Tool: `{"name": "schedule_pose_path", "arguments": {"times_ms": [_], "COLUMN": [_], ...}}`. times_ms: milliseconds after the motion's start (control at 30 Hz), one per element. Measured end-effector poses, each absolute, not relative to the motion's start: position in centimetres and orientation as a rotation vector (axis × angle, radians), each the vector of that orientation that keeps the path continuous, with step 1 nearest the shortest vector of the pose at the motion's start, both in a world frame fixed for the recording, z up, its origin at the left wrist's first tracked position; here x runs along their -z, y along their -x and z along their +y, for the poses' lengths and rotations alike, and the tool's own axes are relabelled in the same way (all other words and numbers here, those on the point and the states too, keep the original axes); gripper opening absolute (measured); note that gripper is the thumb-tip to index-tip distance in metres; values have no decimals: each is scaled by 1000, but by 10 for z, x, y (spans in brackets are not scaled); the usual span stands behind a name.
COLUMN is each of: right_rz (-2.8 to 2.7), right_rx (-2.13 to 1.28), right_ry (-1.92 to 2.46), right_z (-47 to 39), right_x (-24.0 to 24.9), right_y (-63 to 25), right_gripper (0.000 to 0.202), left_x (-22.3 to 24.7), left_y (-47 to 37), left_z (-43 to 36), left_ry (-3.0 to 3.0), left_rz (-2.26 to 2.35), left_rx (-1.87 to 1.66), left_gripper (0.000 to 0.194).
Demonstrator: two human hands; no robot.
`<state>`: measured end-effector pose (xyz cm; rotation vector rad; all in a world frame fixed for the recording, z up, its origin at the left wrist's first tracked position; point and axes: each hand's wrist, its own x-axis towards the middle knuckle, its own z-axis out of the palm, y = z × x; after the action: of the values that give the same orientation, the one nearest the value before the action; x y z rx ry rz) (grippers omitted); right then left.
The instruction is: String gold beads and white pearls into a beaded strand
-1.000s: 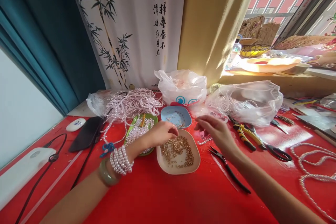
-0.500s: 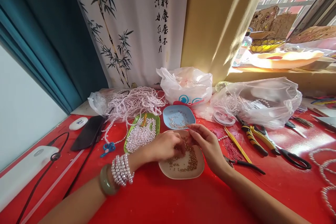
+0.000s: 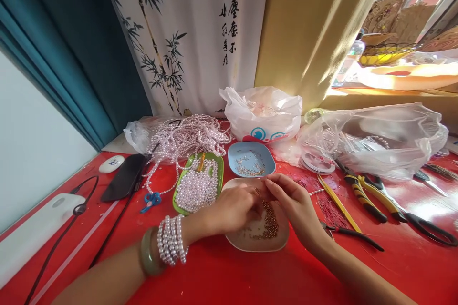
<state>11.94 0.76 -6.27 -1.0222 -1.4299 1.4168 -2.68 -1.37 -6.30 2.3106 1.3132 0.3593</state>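
My left hand (image 3: 236, 208) reaches over a pale plate (image 3: 255, 246), fingers curled downward and closed near the gold beads (image 3: 271, 225) on it. Its fingertips are partly hidden, and whatever they hold is too small to make out. At the plate's far right edge, my right hand (image 3: 291, 196) is closed in a pinch of thumb and forefinger. I cannot make out what sits in that pinch. A strand of pearl beads (image 3: 171, 239) and a green bangle (image 3: 147, 251) circle my left wrist. White pearl beads (image 3: 197, 188) fill a green tray (image 3: 175, 204) to the left.
Behind the plate stands a blue dish (image 3: 234, 152) with small pieces. Piled pearl strands (image 3: 189, 136) and a plastic bag (image 3: 263, 116) lie farther back. To the right are a yellow pencil-like stick (image 3: 338, 202), pliers (image 3: 361, 195) and scissors (image 3: 429, 228). A phone (image 3: 121, 178) lies left.
The camera view has shifted, so most table things appear farther right. Both hands remain over the plate, with the left fingers a little closer to the right hand.
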Motion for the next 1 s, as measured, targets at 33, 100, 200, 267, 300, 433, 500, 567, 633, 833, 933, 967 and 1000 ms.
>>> {"name": "schedule_pose_path", "arguments": {"times_ms": [33, 100, 200, 267, 300, 433, 500, 567, 633, 833, 933, 967, 1000], "right_rz": [-1475, -1544, -1573, -1558, -1547, -1547, -1571, -1585, -1584, -1569, -1577, -1578, -1580], "right_rx": [-1390, -1364, -1392, -1420, -1431, -1441, -1425, -1401, -1382, -1379, -1381, -1380, -1381], "right_ry": [1013, 981, 950, 968, 980, 987, 1005, 1037, 1055, 1086, 1095, 1102, 1108], "right_z": [6, 2, -5, -8, -9, -11, -12, -14, -15, -17, -17, -17, -17], "right_x": [63, 64, 61, 59, 57, 56, 58, 59, 60, 58, 56, 56, 56], "right_y": [-119, -117, -115, -115, -115, -116, -117, -117, -117, -117, -116, -116, -116], "right_gripper": [15, 16, 18, 17, 18, 21, 19, 18, 16, 14, 14, 14, 15], "left_x": [64, 65, 67, 66, 66, 64, 64, 66, 67, 67, 69, 69, 70], "left_y": [26, 26, 25, 25, 25, 25, 25, 26, 27, 29, 30, 30, 30], "left_z": [-15, -16, -13, -8, -6, -3, -3, -3, -3, -4, -4, -4, -4], "left_ry": [-2287, -2222, -1903, -1563, -1399, -956, -845, -789, -761, -728, -728, -728, -728], "left_rz": [1341, 1379, 1338, 1256, 1204, 978, 899, 859, 842, 806, 787, 783, 783], "left_rx": [-376, -466, -732, -911, -978, -1089, -1101, -1106, -1111, -1126, -1129, -1129, -1129], "left_gripper": [12, 9, 7, 8, 9, 16, 18, 18, 18, 17, 18, 18, 18]}}
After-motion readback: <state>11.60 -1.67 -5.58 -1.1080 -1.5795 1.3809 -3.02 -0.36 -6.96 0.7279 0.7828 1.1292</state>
